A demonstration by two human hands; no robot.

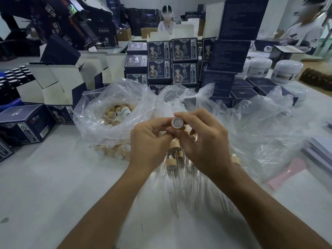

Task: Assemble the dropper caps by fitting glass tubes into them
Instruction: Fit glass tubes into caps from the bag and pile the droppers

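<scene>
Both hands meet above the bench: the right hand pinches a wooden dropper cap, its open end facing the camera, while the left hand curls its fingers against the cap's underside. Finished caps with glass tubes lie just below; a plastic bag of loose caps sits far left.

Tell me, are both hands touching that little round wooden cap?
Touching. The head view shows the left hand and the right hand both pinching the wooden cap between fingertips, with no gap.
</scene>
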